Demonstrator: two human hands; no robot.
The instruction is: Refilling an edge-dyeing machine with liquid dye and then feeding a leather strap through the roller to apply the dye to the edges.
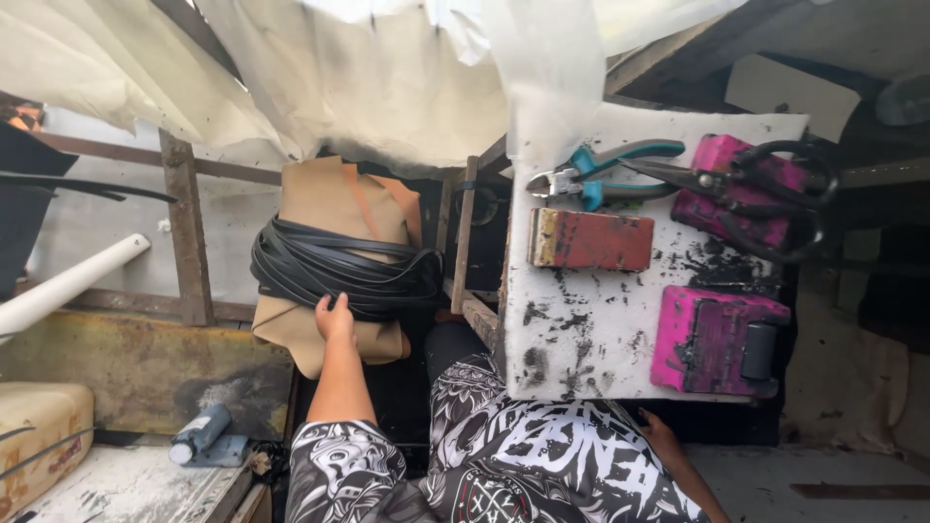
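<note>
Far out to the left of the grip: one pale plastic jug point(39, 436) at the frame edge, one white pipe point(73, 281) slanting above it, one small blue-grey bottle point(201, 433) lying on the ledge below and left of the wrist.

Left hand point(334, 318): arm stretched forward, fingers laid on the lower edge of one coil of black cord point(344, 269). The coil is wrapped around a bundle of tan leather sheets point(329, 208); I cannot count the sheets. From here I see contact, not a closed fist. Whether the fingers are hooked under the strands I cannot tell. The bundle stands just ahead of the hand, propped against a wooden frame point(189, 232), with pale cloth point(368, 87) hanging above it.

My reading of progress: the coil is tight around the leather and nothing is pulled loose, so this looks like an early reach, with any unwinding or lifting not yet done.

Right of that grip, one white board point(591, 329), smudged black, carrying five things: one pair of teal-handled pliers point(605, 174), one pair of black scissors point(765, 189), one red block point(591, 240), two magenta blocks point(722, 339), the upper one under the scissors. All tools lie untouched.

Right hand point(659, 431): low beside the patterned clothing, just under the board's near edge, mostly hidden. I cannot tell if it holds anything.
</note>
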